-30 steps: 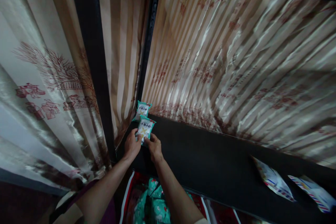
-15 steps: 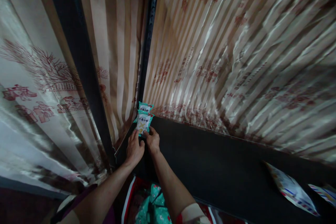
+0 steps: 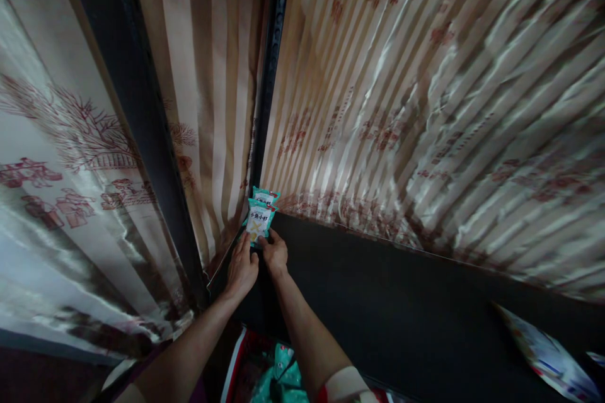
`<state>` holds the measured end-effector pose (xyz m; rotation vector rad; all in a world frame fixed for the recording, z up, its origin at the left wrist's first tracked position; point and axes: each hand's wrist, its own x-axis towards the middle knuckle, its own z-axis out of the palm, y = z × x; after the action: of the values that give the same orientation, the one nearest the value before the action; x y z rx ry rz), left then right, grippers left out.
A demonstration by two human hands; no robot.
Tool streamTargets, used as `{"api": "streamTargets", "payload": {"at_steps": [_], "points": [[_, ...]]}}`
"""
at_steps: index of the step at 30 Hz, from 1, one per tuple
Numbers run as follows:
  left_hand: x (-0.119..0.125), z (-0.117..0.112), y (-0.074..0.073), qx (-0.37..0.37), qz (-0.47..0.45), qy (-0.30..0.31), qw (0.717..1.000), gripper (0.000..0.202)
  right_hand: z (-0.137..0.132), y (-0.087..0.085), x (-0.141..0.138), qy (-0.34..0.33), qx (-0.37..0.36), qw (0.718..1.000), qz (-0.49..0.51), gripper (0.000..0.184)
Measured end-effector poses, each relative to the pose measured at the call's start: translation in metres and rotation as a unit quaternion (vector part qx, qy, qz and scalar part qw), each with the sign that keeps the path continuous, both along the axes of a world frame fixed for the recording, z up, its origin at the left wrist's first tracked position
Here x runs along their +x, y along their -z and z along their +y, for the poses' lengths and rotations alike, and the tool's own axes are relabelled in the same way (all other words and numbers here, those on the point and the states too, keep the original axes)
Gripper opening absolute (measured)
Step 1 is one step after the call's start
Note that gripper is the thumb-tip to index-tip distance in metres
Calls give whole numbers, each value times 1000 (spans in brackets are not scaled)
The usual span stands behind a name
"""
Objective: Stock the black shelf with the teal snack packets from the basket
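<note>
Green-and-white snack bag (image 3: 258, 219), just left of center in the frame, leaning back a bit, printed side facing the camera. Second snack bag (image 3: 266, 195) right behind it, mostly covered, only its top part and a bit of left edge showing.

Left hand (image 3: 242, 269) at the front bag's lower left corner, fingers extended and touching it, thumb apart from the fingers. Right hand (image 3: 275, 253) at the lower right corner, fingers bent, thumb on the bag's lower front. Pinching or only pressing: cannot tell for either hand.

Both bags on a dark shelf (image 3: 378, 289), at its far left corner, by a black post (image 3: 270, 69). Pleated printed curtain (image 3: 392, 119) fills the upper right. White-and-blue packet (image 3: 551, 352) lies lower right, another cut off at the right edge. Bottom center, below the shelf: red-and-white box (image 3: 232, 365) with green bags (image 3: 283, 381) inside, partly hidden by the right forearm.
</note>
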<state>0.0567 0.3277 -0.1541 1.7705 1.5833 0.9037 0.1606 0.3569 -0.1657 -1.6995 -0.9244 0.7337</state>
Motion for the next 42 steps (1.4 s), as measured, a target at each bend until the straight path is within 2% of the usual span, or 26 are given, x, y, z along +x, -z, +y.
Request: {"api": "streamTargets", "payload": {"at_steps": [8,17,19,23,26,31,37,42], "points": [[0,7,1,-6,-30,-5,1000,55,3,-2,0,-3,0,1000,-15,40],[0,7,7,-4,-45,-11,999,56,5,-13,2,25,69,995,-71,70],[0,7,10,8,-45,-11,999,55,12,-16,3,11,79,995,-56,66],[-1,10,12,20,-32,-10,999,55,24,-19,6,-39,82,995,-30,46],[-2,11,8,10,-16,-3,1000,55,24,-19,7,-49,84,994,-40,47],[-3,3,-1,-25,15,-14,999,57,1,-13,4,-16,78,997,1,71],[-2,-15,-11,40,27,-16,999,44,-42,-12,9,40,97,994,27,56],[-4,-36,-22,91,12,-4,996,30,-92,-17,21,42,128,989,64,49]]}}
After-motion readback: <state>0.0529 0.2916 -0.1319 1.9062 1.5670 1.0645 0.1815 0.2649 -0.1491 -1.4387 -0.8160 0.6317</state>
